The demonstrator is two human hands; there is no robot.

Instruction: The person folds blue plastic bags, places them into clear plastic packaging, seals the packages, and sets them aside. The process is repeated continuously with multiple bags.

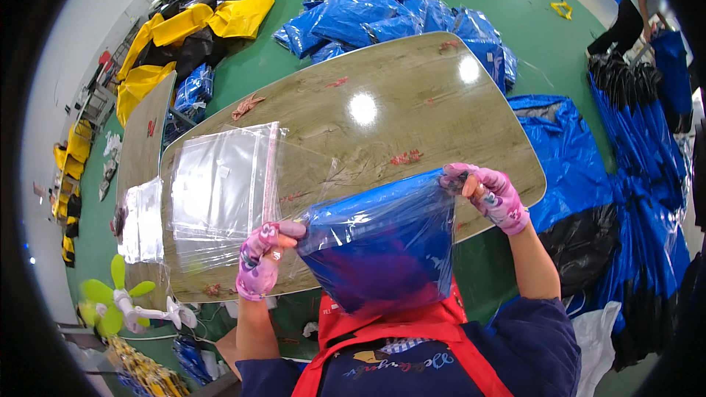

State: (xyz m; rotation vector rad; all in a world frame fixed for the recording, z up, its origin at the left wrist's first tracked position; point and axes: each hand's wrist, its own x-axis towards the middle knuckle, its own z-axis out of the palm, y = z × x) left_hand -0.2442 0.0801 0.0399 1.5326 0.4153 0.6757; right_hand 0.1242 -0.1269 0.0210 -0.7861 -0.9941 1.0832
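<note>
Between my two hands, at the near edge of the wood-grain table (pixel 309 105), hangs a clear plastic bag with a folded blue sheet-like item (pixel 380 248) inside. My left hand (pixel 265 256), in a pink patterned fingerless glove, pinches the bag's upper left corner. My right hand (pixel 488 196), gloved alike, grips its upper right corner. The bag's lower part hangs in front of a red apron (pixel 458 336). A stack of clear plastic bags (pixel 220 176) lies flat on the table, to the left beyond my left hand. Small red scraps (pixel 406 156) lie farther along the tabletop.
A heap of bagged blue items (pixel 386 11) lies on the green floor beyond the table. Blue and black sheets (pixel 579 176) are piled at the right, where a person (pixel 634 11) stands. A green-bladed fan (pixel 118 298) is at the lower left. Yellow material (pixel 187 25) lies upper left.
</note>
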